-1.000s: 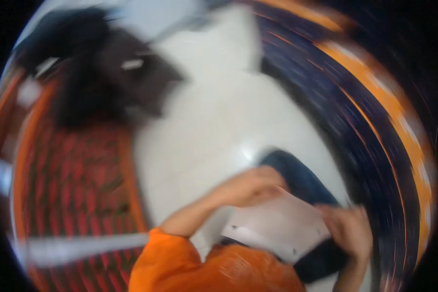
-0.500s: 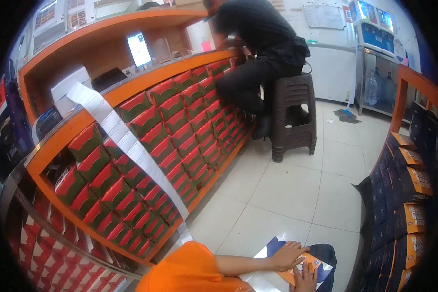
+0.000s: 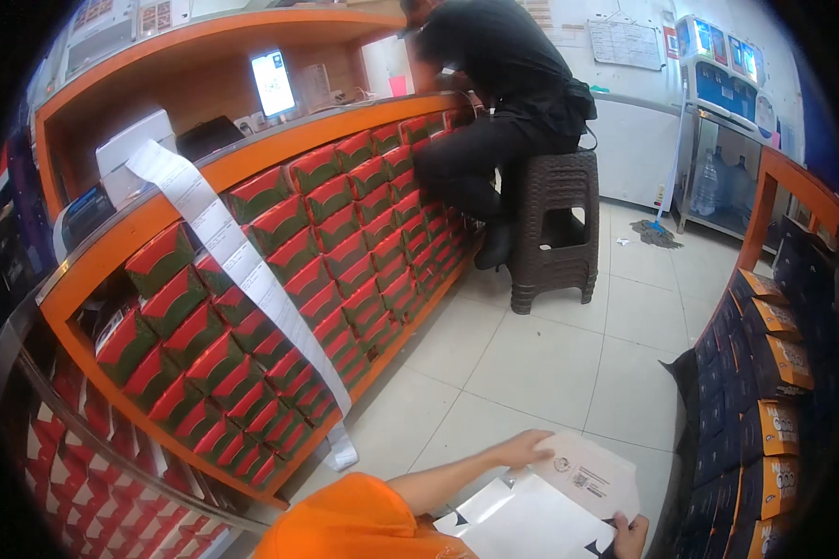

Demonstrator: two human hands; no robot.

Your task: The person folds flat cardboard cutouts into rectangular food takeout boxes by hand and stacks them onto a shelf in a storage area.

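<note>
Over my lap lies an unfolded cardboard food box [image 3: 522,517], its white panel nearest me with dark blue patches at the corners. Beyond it a pale beige panel [image 3: 611,463] carries a small round print and a square code; whether the two panels are one piece I cannot tell. My left hand [image 3: 529,449] pinches the beige panel at its far left corner. At the lower right, the fingers of my right hand [image 3: 630,536] close on the edge of the cardboard, partly cut off by the frame's rim.
Red and green folded boxes [image 3: 326,242] fill the orange counter's shelf on the left, a long paper strip [image 3: 242,270] hanging over them. A person in black [image 3: 503,102] sits on a brown stool [image 3: 555,233] at the counter. Dark blue and orange boxes [image 3: 778,424] are stacked at right.
The cardboard has gone from a folded orange and blue side under both hands to a spread white and beige side. My hands have moved apart, left one up, right one rightward.
</note>
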